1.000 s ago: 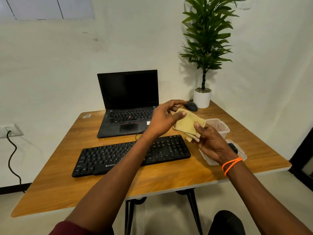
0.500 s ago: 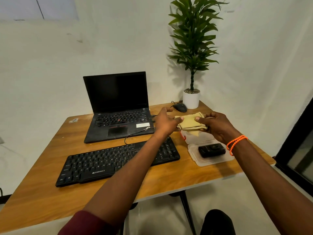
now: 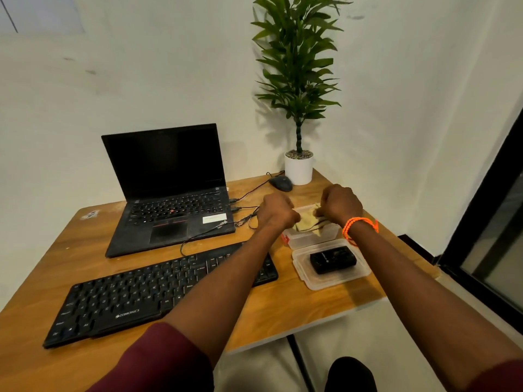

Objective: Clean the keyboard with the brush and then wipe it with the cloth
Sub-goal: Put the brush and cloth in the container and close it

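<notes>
both hands are over the small clear container [image 3: 311, 239] at the far right part of the counter [image 3: 198, 329]. the left hand [image 3: 276, 212] has its fingers curled and it grips the left edge of the folded yellow cloth [image 3: 307, 222], and the right hand [image 3: 338, 205], the one with the orange bracelet [image 3: 358, 224] on its wrist, is also curled and pinches the right edge of the same cloth. the cloth lies between the two hands, low in the open container, and it seems that it touches the inside of the container, but i cannot tell if it rests fully there. just nearer to the person than the hands lies the container lid [image 3: 331, 275] with a black object [image 3: 332, 258] on it; this could be the brush, but it is too small to be sure. the keyboard [image 3: 135, 295] is to the left of the hands and nearer to the person, under the left forearm, and no hand touches it. i judge that the step in hand is the putting away of the cloth in the container, so the wiping is probably finished, though the keys alone do not prove this. the next move, i think, calls for both hands to let go of the cloth, to press it flat so nothing hangs over the rim, and then maybe to deal with the lid.
</notes>
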